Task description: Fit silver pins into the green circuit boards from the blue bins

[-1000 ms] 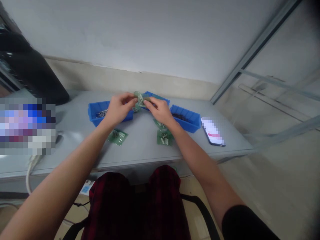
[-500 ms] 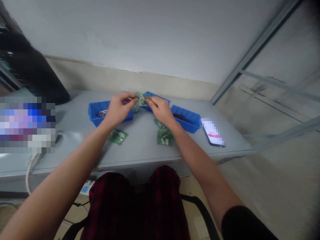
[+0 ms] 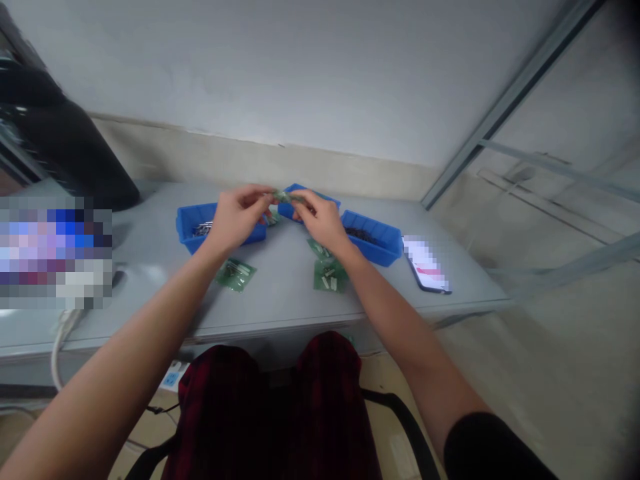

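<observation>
Between my two hands, a small green plastic bag (image 3: 283, 195) is stretched above the table. My left hand (image 3: 240, 213) is closed, pinching its left edge between thumb and fingers. Its right edge is pinched by my right hand (image 3: 320, 215), also closed. Below and behind the left hand stands a blue bin (image 3: 187, 223) with shiny metal parts. A second blue bin (image 3: 315, 195) is behind the held bag, its contents hidden. Right of my right hand, a third blue bin (image 3: 383, 245) contains dark small parts.
Green bags with small parts lie at the left (image 3: 236, 275) and right (image 3: 330, 276) of the grey table (image 3: 280, 300). A phone (image 3: 427, 265) is near the right end. A black bottle (image 3: 75, 140) stands at the back left, and a white cable (image 3: 60, 340) hangs over the edge.
The held green bag has tilted from facing me to a flatter, narrower view. Both hands keep their grip and have barely shifted.
</observation>
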Demonstrator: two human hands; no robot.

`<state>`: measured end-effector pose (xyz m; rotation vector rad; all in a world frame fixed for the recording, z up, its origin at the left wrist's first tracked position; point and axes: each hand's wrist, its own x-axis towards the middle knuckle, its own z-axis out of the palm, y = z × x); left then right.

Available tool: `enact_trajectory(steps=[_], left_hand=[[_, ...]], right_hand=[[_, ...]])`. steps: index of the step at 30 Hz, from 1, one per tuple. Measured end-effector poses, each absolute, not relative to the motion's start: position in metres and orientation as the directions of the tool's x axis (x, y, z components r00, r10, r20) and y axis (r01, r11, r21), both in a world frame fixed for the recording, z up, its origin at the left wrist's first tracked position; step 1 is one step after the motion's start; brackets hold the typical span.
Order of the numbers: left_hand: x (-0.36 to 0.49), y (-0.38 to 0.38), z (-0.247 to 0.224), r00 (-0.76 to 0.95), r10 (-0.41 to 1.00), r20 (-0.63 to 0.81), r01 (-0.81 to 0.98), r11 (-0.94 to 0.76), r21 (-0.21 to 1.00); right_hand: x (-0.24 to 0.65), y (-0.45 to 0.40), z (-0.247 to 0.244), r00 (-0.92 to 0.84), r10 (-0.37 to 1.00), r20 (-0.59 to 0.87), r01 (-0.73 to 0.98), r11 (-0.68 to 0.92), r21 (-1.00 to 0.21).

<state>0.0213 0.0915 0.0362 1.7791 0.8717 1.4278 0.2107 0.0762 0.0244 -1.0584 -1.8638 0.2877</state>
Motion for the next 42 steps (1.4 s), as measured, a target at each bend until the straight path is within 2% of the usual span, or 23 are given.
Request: enact_trajectory(steps=[7,16,21,26,32,42], left_hand=[[0.02,0.084,0.044,0.181,0.851,0.492,0.134,-0.517,0.845],[0.02,0.093,0.035,0.186,0.823,0.537,0.165,-0.565,0.808],[0.019,0.098,0.032,0.209,0.809,0.549,0.098,-0.576,0.812],[0.018,0.1,0.03,0.215,0.815,0.538,0.124,-0.569,0.813],[0.019,0.097,0.032,0.191,0.842,0.505,0.169,-0.535,0.828],[0.019,0.098,0.03,0.225,0.793,0.566,0.14,-0.602,0.787]], right_hand=[[0.213,0.078,0.024,-0.147,0.785,0.601,0.527,0.577,-0.624],[0.214,0.074,0.028,-0.151,0.782,0.605,0.488,0.592,-0.642],[0.212,0.076,0.026,-0.176,0.75,0.638,0.543,0.614,-0.572],[0.212,0.078,0.025,-0.211,0.734,0.646,0.601,0.619,-0.507],[0.214,0.079,0.024,-0.232,0.719,0.655,0.611,0.632,-0.478],[0.213,0.078,0.025,-0.263,0.712,0.651,0.621,0.641,-0.451]])
